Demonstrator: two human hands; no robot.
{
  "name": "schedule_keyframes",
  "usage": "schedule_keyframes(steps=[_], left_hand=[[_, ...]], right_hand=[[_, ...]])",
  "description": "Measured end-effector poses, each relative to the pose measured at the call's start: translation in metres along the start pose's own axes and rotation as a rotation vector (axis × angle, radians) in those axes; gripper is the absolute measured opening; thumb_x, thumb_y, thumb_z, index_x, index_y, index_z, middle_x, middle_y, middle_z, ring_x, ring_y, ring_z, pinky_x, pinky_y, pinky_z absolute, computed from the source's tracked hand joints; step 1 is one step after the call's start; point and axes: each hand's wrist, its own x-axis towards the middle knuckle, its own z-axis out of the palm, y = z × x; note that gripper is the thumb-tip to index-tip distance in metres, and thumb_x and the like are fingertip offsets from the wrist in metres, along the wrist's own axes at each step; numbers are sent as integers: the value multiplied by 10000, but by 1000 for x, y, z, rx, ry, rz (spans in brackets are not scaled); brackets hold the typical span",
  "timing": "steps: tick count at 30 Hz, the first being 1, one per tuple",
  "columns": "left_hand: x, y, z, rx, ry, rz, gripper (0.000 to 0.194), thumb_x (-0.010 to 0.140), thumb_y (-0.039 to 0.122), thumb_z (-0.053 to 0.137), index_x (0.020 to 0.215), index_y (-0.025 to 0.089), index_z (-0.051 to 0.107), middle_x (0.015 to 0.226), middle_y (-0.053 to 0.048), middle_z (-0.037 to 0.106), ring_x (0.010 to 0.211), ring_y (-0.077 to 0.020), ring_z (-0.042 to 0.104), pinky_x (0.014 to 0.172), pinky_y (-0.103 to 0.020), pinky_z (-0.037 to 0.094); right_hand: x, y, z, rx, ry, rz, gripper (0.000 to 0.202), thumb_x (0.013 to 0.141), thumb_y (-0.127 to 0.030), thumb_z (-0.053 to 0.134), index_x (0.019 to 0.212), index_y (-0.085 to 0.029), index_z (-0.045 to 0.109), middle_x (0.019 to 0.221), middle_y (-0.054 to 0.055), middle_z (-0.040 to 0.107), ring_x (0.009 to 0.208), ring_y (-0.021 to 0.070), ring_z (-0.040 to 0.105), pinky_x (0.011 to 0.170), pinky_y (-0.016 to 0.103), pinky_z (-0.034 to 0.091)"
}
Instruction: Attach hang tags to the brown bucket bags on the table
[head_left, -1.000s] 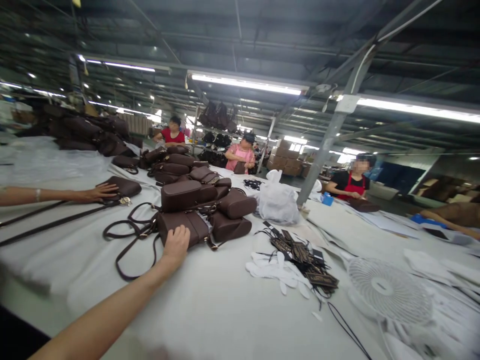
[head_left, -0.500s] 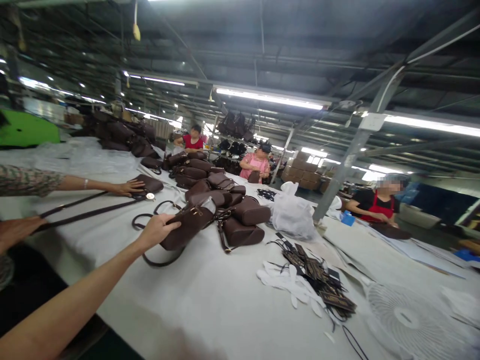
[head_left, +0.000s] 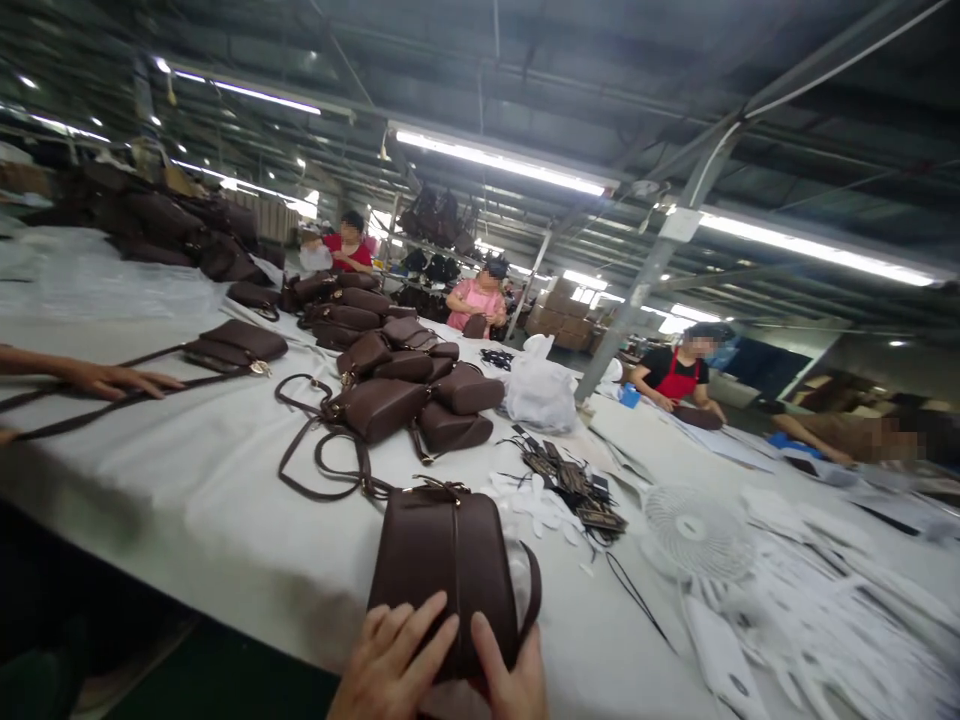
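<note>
A dark brown handbag (head_left: 427, 540) stands at the table's near edge, its zipped top facing away from me and a seam running down its middle. My left hand (head_left: 397, 655) grips its lower left part, fingers laid over the front face; the thumb is hidden. At the lower right corner my right hand (head_left: 514, 670) holds it, thumb on the front and the other fingers out of sight behind. A short brown strap (head_left: 532, 590) loops off the right side. Beyond the bag, a pile of similar brown handbags (head_left: 386, 405) lies with a long strap (head_left: 322, 490) trailing towards it.
At left a co-worker's hand (head_left: 112, 380) rests on the straps of another handbag (head_left: 236, 345). To the right lie black tags (head_left: 574, 480), white gloves (head_left: 532, 505), a white bag (head_left: 540, 390) and a white fan (head_left: 697, 530). Other people work across the table.
One of my hands was on a handbag at the pile; now both hold a handbag close in front of me. The view has swung right. The co-worker's hand has slid from the bag onto its straps.
</note>
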Motion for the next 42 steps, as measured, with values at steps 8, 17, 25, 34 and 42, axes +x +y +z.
schedule_keyframes(steps=[8,17,25,34,42], left_hand=[[8,-31,-11,-454,-121,-99,581,871,213,474,1440,246,360,1365,-107,498,1219,-254,492,1014,-379,479],[42,-58,-2,-747,-161,-559,671,842,222,570,1461,227,311,1508,-107,317,1384,-277,313,1160,-452,299],[93,-59,-4,-716,-85,-435,575,827,144,520,1389,190,404,1476,-135,353,1373,-267,319,1155,-515,277],[174,-96,7,-554,-296,83,673,636,48,548,1299,154,500,1345,-122,504,1292,-287,391,1138,-478,280],[189,-98,15,-648,-445,321,519,602,-35,502,1084,145,566,1331,-152,477,1287,-274,409,1099,-404,358]], right_hand=[[48,-20,-28,139,89,-101,674,719,-541,692,1229,-119,566,1087,117,695,1023,293,649,852,340,560],[40,-41,-31,-271,48,-521,476,879,-461,531,1288,-219,561,1251,51,629,1149,234,593,979,285,486],[49,-69,-53,-319,-89,-357,475,922,-514,407,1176,-204,662,1174,76,670,1133,261,603,951,339,512],[56,-88,-73,-475,40,-510,393,925,-408,409,1232,-205,546,956,83,705,792,228,687,698,313,557],[62,-97,-77,212,-154,78,720,720,-606,626,1273,-176,461,798,26,627,627,212,643,554,339,552]])
